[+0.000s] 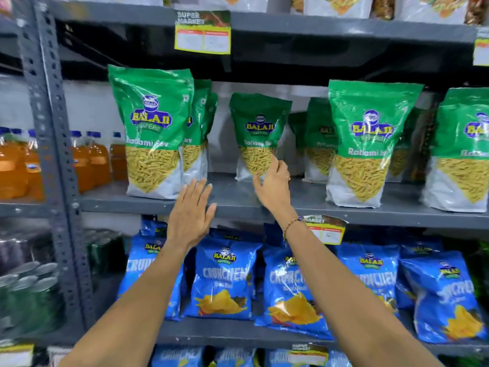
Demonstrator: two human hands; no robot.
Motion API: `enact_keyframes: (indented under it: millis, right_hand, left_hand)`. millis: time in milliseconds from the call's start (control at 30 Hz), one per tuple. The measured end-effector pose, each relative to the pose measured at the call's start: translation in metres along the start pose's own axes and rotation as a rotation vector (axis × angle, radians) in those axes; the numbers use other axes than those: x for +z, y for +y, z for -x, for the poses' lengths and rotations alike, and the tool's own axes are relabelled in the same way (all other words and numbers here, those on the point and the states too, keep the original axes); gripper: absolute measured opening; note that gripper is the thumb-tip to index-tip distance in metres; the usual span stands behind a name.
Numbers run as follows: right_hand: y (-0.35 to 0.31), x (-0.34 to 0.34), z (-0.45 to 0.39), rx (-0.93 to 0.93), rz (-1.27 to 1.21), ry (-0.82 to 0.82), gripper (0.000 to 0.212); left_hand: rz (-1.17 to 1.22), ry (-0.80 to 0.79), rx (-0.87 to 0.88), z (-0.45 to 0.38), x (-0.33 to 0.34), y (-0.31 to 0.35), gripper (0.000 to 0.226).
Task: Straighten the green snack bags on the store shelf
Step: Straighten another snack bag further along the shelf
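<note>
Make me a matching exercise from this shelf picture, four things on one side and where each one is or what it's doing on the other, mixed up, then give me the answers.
Things:
1. right hand
2. left hand
3. blue chip bags
4. orange drink bottles

Places or states:
A. on the shelf below the green bags
B. fingers on the lower front of the set-back green bag
C. left of the upright post, in the next bay
D. open and flat at the shelf edge, holding nothing

Pairs: 1-B, 2-D, 3-A, 4-C
</note>
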State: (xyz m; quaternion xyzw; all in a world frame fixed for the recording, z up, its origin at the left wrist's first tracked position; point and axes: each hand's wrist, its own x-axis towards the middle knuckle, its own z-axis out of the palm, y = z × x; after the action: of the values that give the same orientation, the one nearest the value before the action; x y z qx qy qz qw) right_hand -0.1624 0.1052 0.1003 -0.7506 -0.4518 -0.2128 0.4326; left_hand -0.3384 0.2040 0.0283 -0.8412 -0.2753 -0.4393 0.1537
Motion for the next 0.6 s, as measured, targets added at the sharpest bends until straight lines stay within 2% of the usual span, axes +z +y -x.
enact_keyframes:
  millis: [267,433,533,600]
  right_hand:
    - [-0.003,0.021,-0.058,0.039,0.045,-0.079,0.074]
    - [0.001,0.036,-0.069,0.325,-0.029,-0.198,0.098]
    - [-0.006,0.041,-0.075,0.396,-0.090,-0.207,0.110]
    - [-0.018,0.087,-0.116,0.408,-0.157,-0.177,0.115]
  left_hand:
    - [-0.020,0.166,0.063,0.006,0.017,-0.008,0.049]
    - [-0.061,0.291,0.080,0.025,0.019,0.001,0.045]
    - [-0.104,0.344,0.114,0.020,0.019,0.003,0.044]
    - [-0.147,0.356,0.106,-0.007,0.049,-0.029,0.044]
